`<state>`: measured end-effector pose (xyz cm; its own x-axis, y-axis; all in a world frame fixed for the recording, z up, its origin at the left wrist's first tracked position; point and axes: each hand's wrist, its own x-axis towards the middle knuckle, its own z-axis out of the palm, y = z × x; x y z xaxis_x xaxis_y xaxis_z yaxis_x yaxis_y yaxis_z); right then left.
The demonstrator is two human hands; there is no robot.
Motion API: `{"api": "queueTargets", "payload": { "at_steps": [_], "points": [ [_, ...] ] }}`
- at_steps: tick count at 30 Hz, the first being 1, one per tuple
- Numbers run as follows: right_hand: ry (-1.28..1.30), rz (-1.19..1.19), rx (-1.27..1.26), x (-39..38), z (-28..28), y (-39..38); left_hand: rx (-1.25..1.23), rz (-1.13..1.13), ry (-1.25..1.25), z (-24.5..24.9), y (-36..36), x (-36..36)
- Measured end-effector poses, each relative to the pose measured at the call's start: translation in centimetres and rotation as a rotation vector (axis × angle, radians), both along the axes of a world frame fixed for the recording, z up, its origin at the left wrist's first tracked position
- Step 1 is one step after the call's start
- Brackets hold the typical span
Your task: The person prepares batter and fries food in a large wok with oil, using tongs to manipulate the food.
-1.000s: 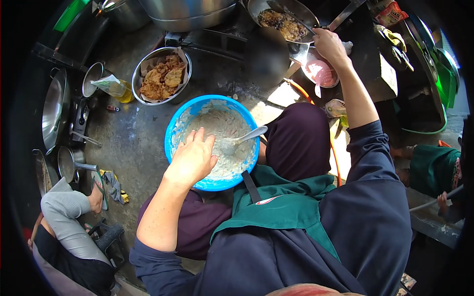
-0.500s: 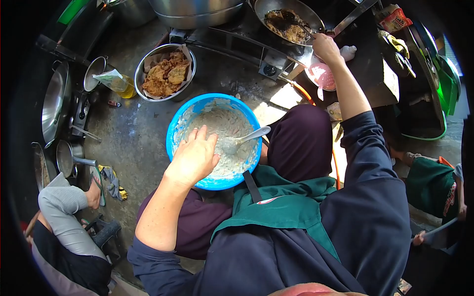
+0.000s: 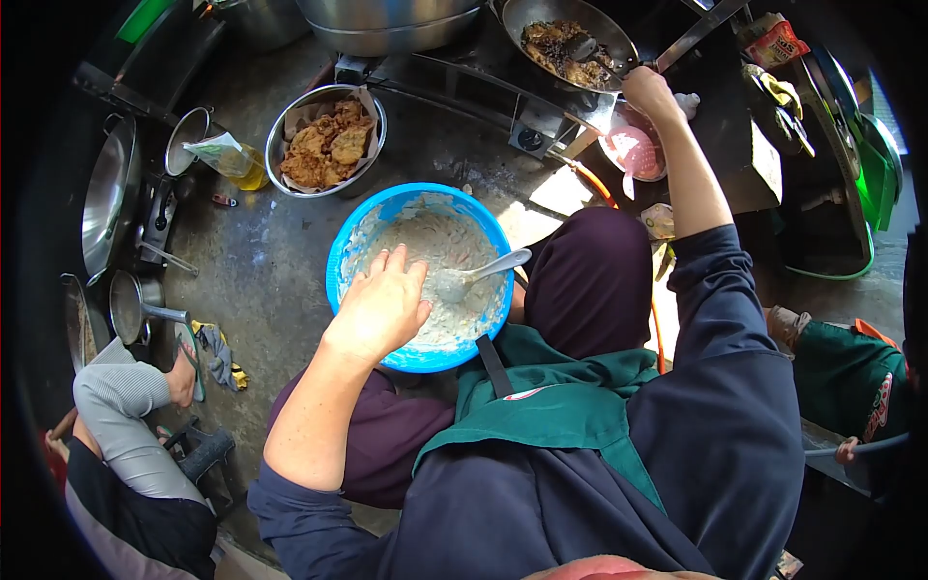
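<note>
My left hand (image 3: pixel 379 307) hangs over the blue bowl (image 3: pixel 338 253), its fingers stretched out and a little apart. Pale, thick batter (image 3: pixel 430 232) with bits in it fills the bowl and smears its inner wall. A metal spoon (image 3: pixel 499 263) leans in the batter, its handle over the bowl's right rim. At the upper right, my right hand (image 3: pixel 650 94) is closed round the handle of a spatula (image 3: pixel 582 48). The spatula's blade is among browned, frying food (image 3: pixel 565 37) in a metal wok (image 3: pixel 619 34).
A metal bowl (image 3: pixel 379 145) of fried fritters (image 3: pixel 329 147) stands beyond the blue bowl. A large pot (image 3: pixel 387 24) is behind it. A pink strainer (image 3: pixel 633 150) lies below my right hand. Oil (image 3: pixel 249 172), pans and a seated person (image 3: pixel 135 406) are left; another person's green apron (image 3: pixel 851 372) is right.
My right hand has shifted slightly right and down, and the spatula's blade shows more clearly in the wok. My left hand stays almost still. The person at the right has moved.
</note>
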<state>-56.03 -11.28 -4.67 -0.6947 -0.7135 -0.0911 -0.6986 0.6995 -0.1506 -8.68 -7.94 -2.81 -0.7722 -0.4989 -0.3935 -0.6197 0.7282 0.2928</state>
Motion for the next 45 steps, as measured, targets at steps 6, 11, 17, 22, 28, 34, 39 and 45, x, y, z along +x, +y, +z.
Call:
{"api": "queueTargets", "payload": {
  "at_steps": [6, 11, 17, 22, 28, 34, 39, 45],
  "points": [
    [0.009, 0.092, 0.064, -1.7, -1.7, -1.3, -0.008, 0.012, 0.029, -0.3, -0.3, 0.4],
    [0.058, 0.082, 0.069, -0.4, -0.3, -0.8, 0.012, 0.022, 0.029, -0.4, -0.6, 0.5],
    [0.038, 0.054, -0.095, -1.3, -2.7, -1.5, 0.002, 0.026, 0.006, -0.6, -1.2, 0.4],
    [-0.037, 0.035, -0.054, -1.9, -2.7, -1.1, 0.027, 0.034, 0.018, -0.7, -1.2, 0.4],
    [-0.565, -0.192, -0.263, -0.7, -3.3, -1.3, 0.035, 0.040, 0.004, -0.8, -1.4, 0.3],
    [-0.689, -0.227, -0.305, -1.4, -3.4, -1.0, 0.046, 0.041, -0.012, -0.7, -1.6, 0.3],
    [-0.690, -0.161, -0.367, -2.4, -3.6, -0.3, 0.039, 0.048, -0.010, -0.8, -1.5, 0.3],
    [-0.548, -0.108, -0.395, -1.8, -2.3, 0.6, 0.033, 0.044, -0.012, -0.7, -1.4, 0.2]
  ]
}}
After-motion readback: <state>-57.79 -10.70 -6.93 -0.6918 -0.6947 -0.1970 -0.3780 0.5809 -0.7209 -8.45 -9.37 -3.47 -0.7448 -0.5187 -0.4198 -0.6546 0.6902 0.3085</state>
